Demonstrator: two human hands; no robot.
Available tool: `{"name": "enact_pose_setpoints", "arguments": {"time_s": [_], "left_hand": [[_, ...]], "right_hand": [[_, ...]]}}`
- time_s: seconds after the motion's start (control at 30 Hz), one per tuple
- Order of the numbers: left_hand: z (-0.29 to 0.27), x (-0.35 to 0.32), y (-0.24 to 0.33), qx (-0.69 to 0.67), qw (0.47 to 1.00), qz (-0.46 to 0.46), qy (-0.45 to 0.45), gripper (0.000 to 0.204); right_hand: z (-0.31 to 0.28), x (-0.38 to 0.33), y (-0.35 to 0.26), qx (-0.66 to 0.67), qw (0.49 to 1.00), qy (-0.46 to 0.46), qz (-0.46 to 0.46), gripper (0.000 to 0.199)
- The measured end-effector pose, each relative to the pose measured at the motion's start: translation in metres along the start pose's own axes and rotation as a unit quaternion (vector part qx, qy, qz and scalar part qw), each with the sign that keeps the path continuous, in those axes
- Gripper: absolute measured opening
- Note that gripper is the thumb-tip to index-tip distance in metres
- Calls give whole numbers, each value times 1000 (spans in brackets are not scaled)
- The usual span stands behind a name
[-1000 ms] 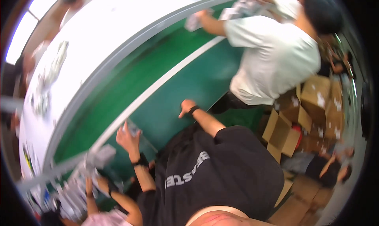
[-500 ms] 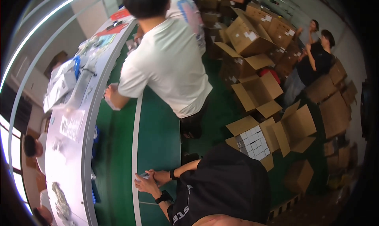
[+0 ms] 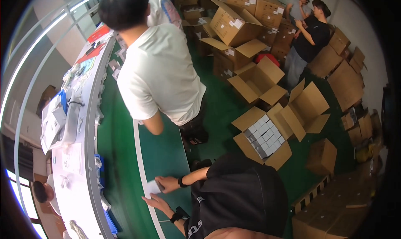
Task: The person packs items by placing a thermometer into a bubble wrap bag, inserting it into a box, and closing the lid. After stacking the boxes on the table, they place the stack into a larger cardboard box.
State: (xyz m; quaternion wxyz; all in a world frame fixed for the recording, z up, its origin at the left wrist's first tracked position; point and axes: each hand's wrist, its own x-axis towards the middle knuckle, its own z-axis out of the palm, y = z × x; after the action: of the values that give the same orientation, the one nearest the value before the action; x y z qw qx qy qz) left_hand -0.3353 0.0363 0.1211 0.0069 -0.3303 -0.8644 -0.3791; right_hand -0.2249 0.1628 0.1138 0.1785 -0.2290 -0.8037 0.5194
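Under my right hand (image 3: 166, 184) lies a small white packet (image 3: 152, 187) on the green belt (image 3: 163, 155), fingers curled on its edge. Just below, my left hand (image 3: 155, 202) rests flat and open, holding nothing. I judge I'm placing it; next needs a clean release.

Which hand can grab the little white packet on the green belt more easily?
Probably the right hand: its fingers already touch the white packet. The left hand lies open on the green belt beside it.
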Motion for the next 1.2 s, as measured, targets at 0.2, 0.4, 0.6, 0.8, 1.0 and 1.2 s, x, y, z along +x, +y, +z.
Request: {"name": "enact_pose_setpoints", "arguments": {"time_s": [0.2,0.4,0.6,0.8,1.0,1.2], "left_hand": [[-13,-101,-95,226,898,-293,-240,116],[-14,-183,-103,314,824,-380,-280,133],[-9,-179,-100,280,832,-403,-260,135],[-11,-174,-94,259,837,-408,-255,138],[-12,-177,-98,243,847,-406,-242,140],[-12,-181,-96,232,850,-413,-232,139]], "right_hand": [[-49,70,49,-57,988,140,26,61],[-90,110,47,-76,973,192,101,78],[-91,115,51,-86,963,212,139,90],[-94,112,51,-89,967,200,134,99],[-109,102,55,-97,971,177,127,101],[-140,60,44,-92,982,8,163,60]]}}
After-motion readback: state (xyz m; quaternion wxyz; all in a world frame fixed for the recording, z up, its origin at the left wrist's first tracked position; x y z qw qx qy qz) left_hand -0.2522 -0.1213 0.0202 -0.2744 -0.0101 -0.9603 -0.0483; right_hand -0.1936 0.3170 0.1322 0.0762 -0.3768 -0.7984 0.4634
